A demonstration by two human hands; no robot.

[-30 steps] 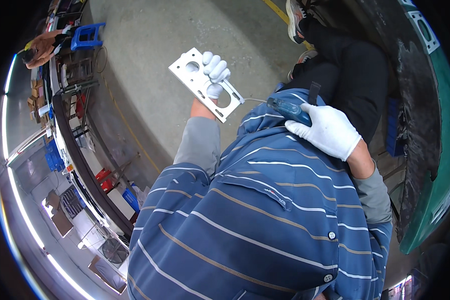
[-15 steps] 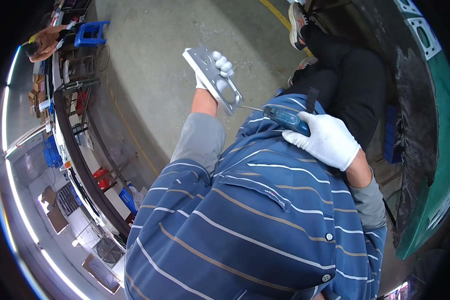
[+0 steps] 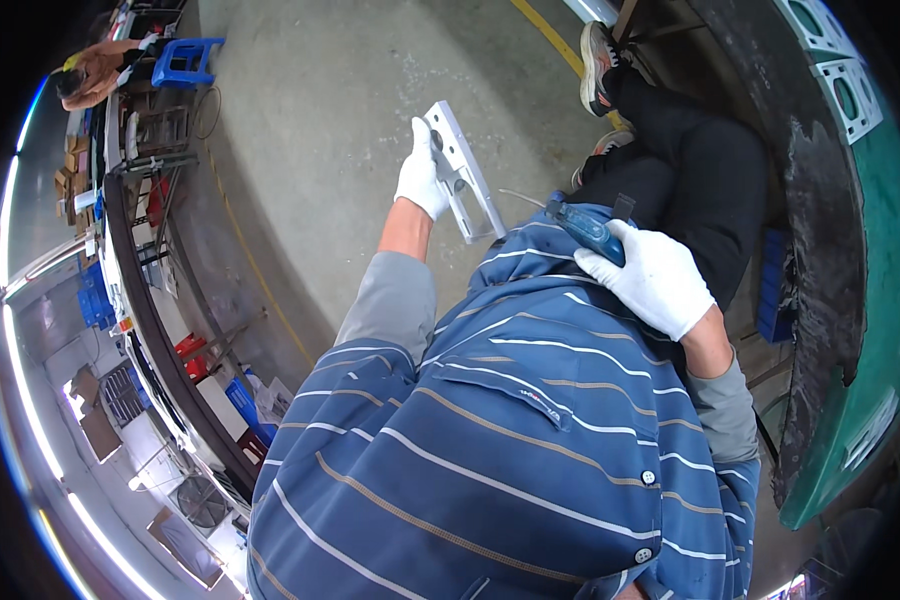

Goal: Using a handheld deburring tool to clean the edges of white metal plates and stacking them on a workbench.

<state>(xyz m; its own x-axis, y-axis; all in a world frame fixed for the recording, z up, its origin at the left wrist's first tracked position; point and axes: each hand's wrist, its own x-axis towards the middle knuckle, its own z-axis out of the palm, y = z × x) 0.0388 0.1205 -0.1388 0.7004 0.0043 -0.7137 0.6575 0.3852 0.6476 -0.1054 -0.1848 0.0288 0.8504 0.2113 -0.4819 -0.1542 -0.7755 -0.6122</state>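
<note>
White-gloved, my left hand (image 3: 422, 182) grips a silver metal plate (image 3: 458, 152) with cut-out openings and small holes, held tilted over the floor. The thumb lies along its upper part; the other fingers are mostly hidden. To the right, close in front of my shirt, my right hand (image 3: 660, 282), also gloved, is wrapped round a deburring tool (image 3: 585, 230) with a translucent blue handle. A thin metal rod sticks out of the handle toward the plate. Its tip looks apart from the plate.
At right stands a green-topped bench (image 3: 895, 290) with a dark worn edge; similar cut-out plates (image 3: 852, 98) lie on it. A blue bin (image 3: 773, 285) sits below. A long workbench (image 3: 150, 320), a blue stool (image 3: 183, 62) and another person (image 3: 95, 78) are at left.
My left hand has turned the plate, which now shows more edge-on, with the thumb in view instead of the curled fingers. The tool's rod has come away from the plate's lower end.
</note>
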